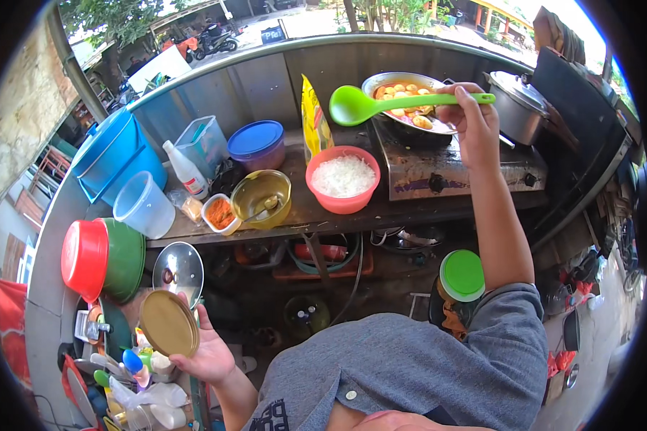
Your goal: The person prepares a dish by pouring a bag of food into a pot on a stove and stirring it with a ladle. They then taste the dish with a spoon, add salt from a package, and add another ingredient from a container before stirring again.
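My right hand (470, 116) grips the handle of a green ladle (356, 106), held up level in front of a pan (374, 80). Eggs in an orange-red sauce (404, 92) fill that pan, which sits on a gas stove (463, 171). At lower left my left hand (210, 347) holds a round gold-brown lid (168, 323), tilted, with its flat face towards me. Left of the stove stands a pink bowl (341, 203) of white shredded food (343, 176). Beside it an olive bowl (281, 207) contains a spoon (264, 207).
A lidded pot (517, 105) stands right of the pan. Along the counter's left are a yellow packet (314, 121), a blue-lidded tub (256, 137), a white bottle (186, 169), a clear container (144, 206) and a blue bucket (113, 156). A green-lidded container (462, 276) is low at right.
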Tool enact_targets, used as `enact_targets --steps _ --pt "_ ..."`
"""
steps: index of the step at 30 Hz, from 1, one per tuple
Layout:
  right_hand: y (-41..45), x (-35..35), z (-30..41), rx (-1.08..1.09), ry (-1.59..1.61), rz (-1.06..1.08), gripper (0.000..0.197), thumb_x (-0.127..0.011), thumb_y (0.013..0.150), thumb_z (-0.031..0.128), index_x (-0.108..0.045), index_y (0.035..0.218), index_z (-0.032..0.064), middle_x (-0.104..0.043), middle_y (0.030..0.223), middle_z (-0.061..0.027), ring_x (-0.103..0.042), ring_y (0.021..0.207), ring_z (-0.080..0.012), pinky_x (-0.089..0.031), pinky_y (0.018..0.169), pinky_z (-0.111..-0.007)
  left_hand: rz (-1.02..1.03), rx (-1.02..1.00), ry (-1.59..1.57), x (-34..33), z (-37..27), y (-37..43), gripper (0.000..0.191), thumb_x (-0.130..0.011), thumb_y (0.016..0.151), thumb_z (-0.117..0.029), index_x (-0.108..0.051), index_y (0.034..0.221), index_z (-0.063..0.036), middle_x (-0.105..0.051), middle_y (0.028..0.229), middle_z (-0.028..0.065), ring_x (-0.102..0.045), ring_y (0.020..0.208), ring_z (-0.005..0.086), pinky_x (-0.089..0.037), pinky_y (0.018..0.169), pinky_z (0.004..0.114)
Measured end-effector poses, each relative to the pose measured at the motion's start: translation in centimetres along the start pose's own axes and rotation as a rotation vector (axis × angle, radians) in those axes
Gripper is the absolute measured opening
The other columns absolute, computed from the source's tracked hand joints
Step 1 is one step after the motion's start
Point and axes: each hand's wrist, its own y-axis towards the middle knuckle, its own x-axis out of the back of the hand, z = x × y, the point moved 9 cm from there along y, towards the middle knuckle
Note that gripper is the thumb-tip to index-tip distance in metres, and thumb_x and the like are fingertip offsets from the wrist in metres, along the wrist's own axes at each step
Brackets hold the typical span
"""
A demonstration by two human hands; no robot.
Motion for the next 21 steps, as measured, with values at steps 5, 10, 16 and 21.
enact_targets --steps 5,10,16,21 --pt "4.6 8.6 -2.5 0.110 -0.626 -0.090 0.019 -0.049 0.091 0.018 -0.059 0.090 0.0009 -0.064 0.071 -0.0064 -0.063 0.064 -0.0099 -0.050 0.060 -0.022 0.072 0.081 -0.037 -3.6 3.9 -0.4 0.072 -0.041 0.088 -0.055 -0.019 0.140 -0.0099 -0.027 0.142 0.0126 -0.029 0.130 0.0322 -0.034 0.102 0.042" --pt "5.1 9.6 -6.6 0.260 -0.847 0.044 0.013 -0.052 0.089 0.014 -0.058 0.091 0.0025 -0.062 0.071 -0.0083 -0.066 0.068 -0.0143 -0.049 0.058 -0.024 0.035 0.074 0.014 -5.0 4.8 -1.4 0.073 -0.041 0.087 -0.056 -0.021 0.140 -0.0091 -0.029 0.142 0.0123 -0.031 0.129 0.0314 -0.036 0.100 0.041" --pt "5.5 10.5 -8.6 0.266 -0.949 0.114 0.015 -0.052 0.090 0.016 -0.059 0.094 0.0036 -0.064 0.074 -0.0069 -0.065 0.069 -0.0127 -0.051 0.061 -0.023 0.034 0.059 -0.002 -5.7 5.2 -2.7 0.069 -0.040 0.089 -0.052 -0.021 0.140 -0.0094 -0.029 0.142 0.0118 -0.031 0.129 0.0326 -0.035 0.101 0.042" --pt "6.6 13.1 -10.0 0.052 -0.773 -0.025 0.016 -0.052 0.091 0.017 -0.060 0.095 0.0034 -0.064 0.075 -0.0056 -0.065 0.069 -0.0121 -0.051 0.061 -0.022 0.020 0.047 0.002 -6.4 5.2 -3.4 0.070 -0.040 0.089 -0.052 -0.021 0.140 -0.0083 -0.029 0.142 0.0122 -0.032 0.128 0.0328 -0.035 0.101 0.043"
